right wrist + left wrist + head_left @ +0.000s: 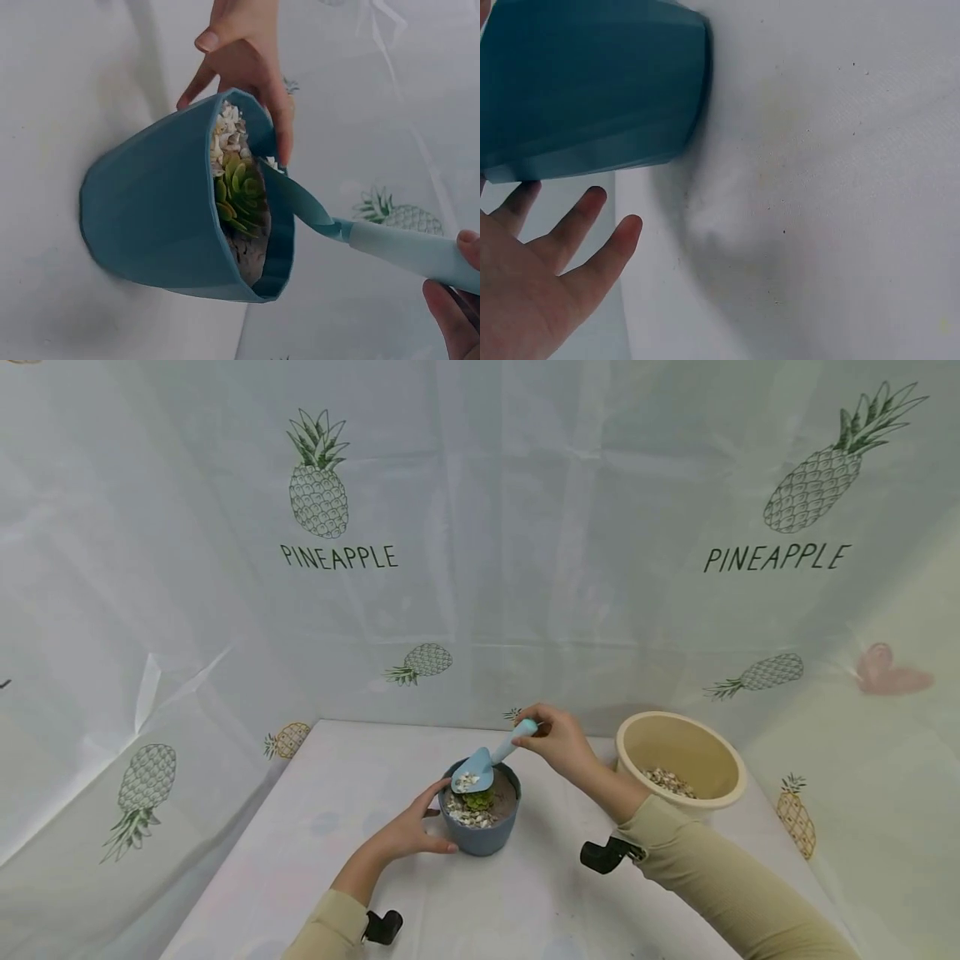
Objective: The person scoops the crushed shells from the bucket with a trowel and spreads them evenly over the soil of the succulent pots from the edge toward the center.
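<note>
A blue pot (482, 839) stands upright on the table, holding a green succulent (477, 800). Whitish gravel covers the left and front of its brown soil (505, 797); toward the right the soil is bare. By its handle, my right hand (561, 745) grips a light-blue trowel (480, 763), whose blade carries some gravel and tips down over the pot's back left. My left hand (405, 833) is spread at the pot's left side, one fingertip right at the rim. In the left wrist view, several fingers extend beside the pot wall (592, 82).
To the right stands a cream bucket (627, 745) with more gravel (669, 782) at its bottom. A white cloth covers the table (315, 835). Behind and on both sides hangs a pineapple-print curtain (517, 527). Each wrist carries a black camera mount (600, 857).
</note>
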The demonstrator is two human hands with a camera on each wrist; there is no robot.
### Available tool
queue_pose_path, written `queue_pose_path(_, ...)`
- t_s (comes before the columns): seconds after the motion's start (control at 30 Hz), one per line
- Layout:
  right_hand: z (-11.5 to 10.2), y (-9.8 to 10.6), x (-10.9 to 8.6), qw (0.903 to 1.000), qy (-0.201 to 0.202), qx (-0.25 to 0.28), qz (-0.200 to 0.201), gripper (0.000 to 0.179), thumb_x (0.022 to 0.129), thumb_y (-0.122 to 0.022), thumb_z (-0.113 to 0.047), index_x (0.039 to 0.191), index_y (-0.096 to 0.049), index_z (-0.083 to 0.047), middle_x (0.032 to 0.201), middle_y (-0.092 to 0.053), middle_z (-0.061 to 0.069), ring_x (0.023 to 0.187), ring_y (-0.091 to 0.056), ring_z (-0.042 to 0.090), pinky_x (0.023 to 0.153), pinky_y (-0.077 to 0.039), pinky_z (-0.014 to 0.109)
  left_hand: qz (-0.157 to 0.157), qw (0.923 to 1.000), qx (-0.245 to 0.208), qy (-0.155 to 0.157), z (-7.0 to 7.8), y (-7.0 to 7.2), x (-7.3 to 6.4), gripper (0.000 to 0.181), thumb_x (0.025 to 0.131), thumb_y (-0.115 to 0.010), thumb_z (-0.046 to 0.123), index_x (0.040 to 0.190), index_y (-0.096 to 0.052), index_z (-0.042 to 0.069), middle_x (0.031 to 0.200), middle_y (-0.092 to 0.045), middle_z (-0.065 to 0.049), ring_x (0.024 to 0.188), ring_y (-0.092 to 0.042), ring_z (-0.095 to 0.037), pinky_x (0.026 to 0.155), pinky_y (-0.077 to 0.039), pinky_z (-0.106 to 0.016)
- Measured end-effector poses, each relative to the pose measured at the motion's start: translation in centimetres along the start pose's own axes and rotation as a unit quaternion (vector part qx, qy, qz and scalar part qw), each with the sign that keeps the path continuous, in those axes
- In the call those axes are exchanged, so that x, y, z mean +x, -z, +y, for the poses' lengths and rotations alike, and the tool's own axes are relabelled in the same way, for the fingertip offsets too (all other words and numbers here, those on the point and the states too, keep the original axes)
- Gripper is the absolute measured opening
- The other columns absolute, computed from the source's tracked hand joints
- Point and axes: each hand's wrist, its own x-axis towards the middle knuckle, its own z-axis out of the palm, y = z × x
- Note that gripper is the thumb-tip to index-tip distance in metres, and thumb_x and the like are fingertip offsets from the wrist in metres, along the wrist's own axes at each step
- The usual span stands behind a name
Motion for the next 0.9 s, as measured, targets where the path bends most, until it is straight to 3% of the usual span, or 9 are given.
queue_pose_path(0.47, -0.2, -1.0, -0.5, 0.9999, 0.007, 0.006, -0.006, 0.027, 0.08, -0.079, -0.003, 0.105, -0.069, -0.007, 0.098, -0.067, 0.007, 0.084, -0.068, 0.02, 0.07, -0.057, 0.029, -0.007, 0.9994, -0.031, -0.009, -0.3, -0.4, -1.7, 0.111, 0.077, -0.085, 0.021, 0.158, -0.011, 0.024, 0.16, -0.005, -0.021, 0.133, -0.031, -0.053, 0.095, -0.035, -0.071)
queue_pose_path(0.7, -0.7, -1.2, -1.0, 0.9997, 0.015, 0.003, -0.021, 0.026, 0.08, -0.079, -0.003, 0.103, -0.069, -0.008, 0.093, -0.066, 0.004, 0.08, -0.066, 0.016, 0.068, -0.056, 0.028, 0.036, 0.9989, -0.031, -0.007, -0.3, -1.1, -1.2, 0.1, 0.082, -0.08, 0.021, 0.158, -0.015, 0.02, 0.16, -0.011, -0.02, 0.131, -0.036, -0.05, 0.093, -0.042, -0.064)
queue_pose_path(0.9, -0.7, -1.1, -1.3, 0.9993, 0.02, 0.012, -0.028, 0.024, 0.08, -0.079, -0.001, 0.101, -0.069, -0.008, 0.093, -0.064, 0.004, 0.079, -0.065, 0.015, 0.068, -0.056, 0.028, 0.071, 0.9968, -0.034, 0.016, -0.1, -1.5, -0.5, 0.098, 0.081, -0.08, 0.031, 0.157, -0.019, 0.023, 0.159, -0.015, -0.018, 0.131, -0.039, -0.046, 0.094, -0.041, -0.064)
